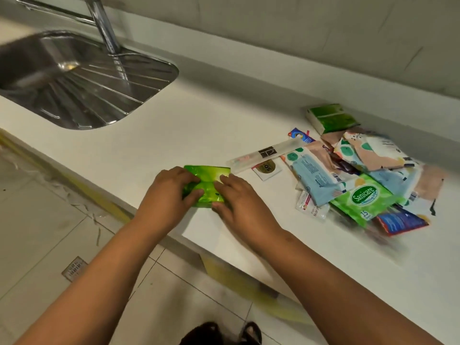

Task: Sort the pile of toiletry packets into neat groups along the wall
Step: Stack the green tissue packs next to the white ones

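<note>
Two hands' fingers (193, 179) clamped on one green packet (207, 181), one pile (361, 170) nearby

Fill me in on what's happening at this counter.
A person is sorting toiletry packets. Both the left hand and right hand hold a shiny green packet near the counter's front edge. The pile lies jumbled to the right, and nothing is lined up along the wall yet.

The green wipes packet (366, 199) reads "Sanicare" and "15".
</note>
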Motion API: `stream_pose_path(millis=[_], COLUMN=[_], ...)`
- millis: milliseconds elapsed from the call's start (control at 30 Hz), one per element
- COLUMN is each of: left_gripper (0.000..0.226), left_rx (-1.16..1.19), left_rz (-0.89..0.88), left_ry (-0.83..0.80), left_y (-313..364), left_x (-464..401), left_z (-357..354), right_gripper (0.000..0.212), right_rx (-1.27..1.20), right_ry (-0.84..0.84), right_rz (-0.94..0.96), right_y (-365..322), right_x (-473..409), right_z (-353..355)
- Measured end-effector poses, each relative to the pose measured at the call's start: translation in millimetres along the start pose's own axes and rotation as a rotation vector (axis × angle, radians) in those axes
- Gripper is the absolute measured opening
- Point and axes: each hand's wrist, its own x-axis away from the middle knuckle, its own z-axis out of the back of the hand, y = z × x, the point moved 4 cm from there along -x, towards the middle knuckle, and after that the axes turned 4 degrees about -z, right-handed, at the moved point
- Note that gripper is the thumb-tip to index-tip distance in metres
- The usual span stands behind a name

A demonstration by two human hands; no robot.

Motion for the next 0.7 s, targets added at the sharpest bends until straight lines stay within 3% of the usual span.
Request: stream_pose_path(millis=[400,567,700], left_gripper=[0.025,0.025,0.026], left_rx=[0.118,0.172,0.197], left_rz=[-0.282,-0.402,-0.467], left_ry=[-0.082,-0.128,-0.150], left_y=[35,54,76], left_x=[6,17,27], left_z=[-18,-28,-38], right_gripper=[0.047,0.037,0.041], right_rx=[-0.094,-0.095,-0.084], right_ry=[0.288,0.449,0.476], right_rz=[-0.268,-0.405,-0.476], right_y=[8,2,3], right_x=[72,106,135], right_z=[6,9,16])
